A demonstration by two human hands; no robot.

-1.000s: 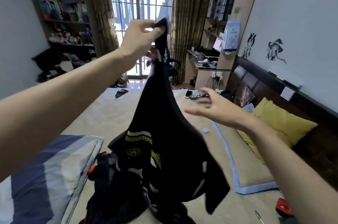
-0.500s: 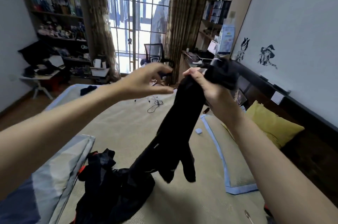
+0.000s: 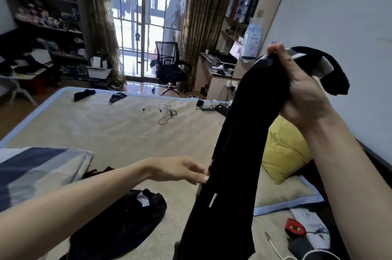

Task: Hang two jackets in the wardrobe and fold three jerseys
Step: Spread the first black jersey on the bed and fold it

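Looks like jersey-folding prep: right hand [image 3: 301, 98] grips the long black jersey [image 3: 239, 143] bunched above the beige bed [image 3: 106, 132], left hand [image 3: 180, 169] loose-fingered touching its edge; next, spread it flat.

The bed [image 3: 110, 130] carries a dark garment heap [image 3: 127, 223], yellow pillow [image 3: 284, 149], striped quilt [image 3: 36, 170], earphones [image 3: 165, 111]
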